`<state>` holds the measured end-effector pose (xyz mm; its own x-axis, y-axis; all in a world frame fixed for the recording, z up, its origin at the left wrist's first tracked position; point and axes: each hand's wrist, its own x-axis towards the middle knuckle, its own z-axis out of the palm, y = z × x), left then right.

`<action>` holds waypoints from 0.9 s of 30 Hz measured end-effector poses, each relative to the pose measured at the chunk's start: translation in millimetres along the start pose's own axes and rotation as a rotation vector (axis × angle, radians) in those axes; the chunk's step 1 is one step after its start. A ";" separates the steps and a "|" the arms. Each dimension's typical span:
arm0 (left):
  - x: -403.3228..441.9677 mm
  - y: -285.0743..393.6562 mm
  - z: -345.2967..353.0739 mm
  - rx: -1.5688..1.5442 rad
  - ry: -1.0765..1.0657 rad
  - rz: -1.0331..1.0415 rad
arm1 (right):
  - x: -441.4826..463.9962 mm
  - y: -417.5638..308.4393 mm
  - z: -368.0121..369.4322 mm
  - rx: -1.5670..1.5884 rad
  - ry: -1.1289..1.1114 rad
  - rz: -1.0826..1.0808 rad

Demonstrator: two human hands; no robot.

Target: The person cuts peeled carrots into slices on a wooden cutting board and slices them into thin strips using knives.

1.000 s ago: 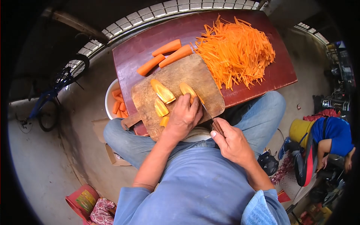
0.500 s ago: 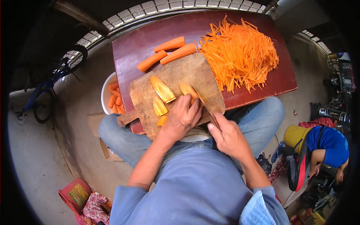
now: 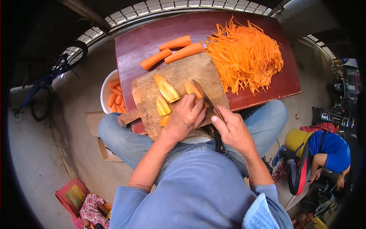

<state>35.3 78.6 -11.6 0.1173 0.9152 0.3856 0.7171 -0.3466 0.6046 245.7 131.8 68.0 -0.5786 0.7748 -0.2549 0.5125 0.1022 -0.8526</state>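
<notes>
On the wooden cutting board (image 3: 145, 91), my left hand (image 3: 185, 118) presses its bent fingers on a carrot piece (image 3: 191, 89). My right hand (image 3: 233, 128) is wrapped round the handle of a knife (image 3: 204, 94), whose blade lies along the right side of that piece. Left of my left hand are stacks of carrot slices (image 3: 166, 88), with smaller ones partly hidden by the hand. Three peeled carrots (image 3: 185, 52) rest beyond the board on the red table (image 3: 129, 49). A large heap of carrot shreds (image 3: 246, 55) covers the table's right part.
A white tub (image 3: 103, 93) of carrot pieces stands left of the table. At the right, a person in blue (image 3: 331, 149) bends beside a yellow bucket (image 3: 295, 140). A red bucket (image 3: 72, 195) is at lower left, a bicycle (image 3: 45, 80) at far left.
The knife blade has swung up from its steep, edge-on position and now shows flat beside the carrot piece. My left hand stays on the piece. The view has shifted slightly.
</notes>
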 end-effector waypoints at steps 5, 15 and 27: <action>-1.8 0.5 -0.4 0.000 -0.045 -0.056 | -14.5 -19.8 -9.0 0.069 -0.026 0.066; -2.7 1.5 -0.4 0.006 -0.048 -0.073 | 4.4 -13.8 -0.9 -0.006 -0.005 -0.016; -0.8 1.6 -1.4 -0.033 0.003 -0.043 | 8.3 -15.4 -3.2 -0.018 -0.009 -0.027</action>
<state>35.4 77.0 -10.0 0.0846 0.9289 0.3606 0.6984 -0.3134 0.6434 235.0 138.7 80.5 -0.5980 0.7659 -0.2361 0.5081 0.1345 -0.8507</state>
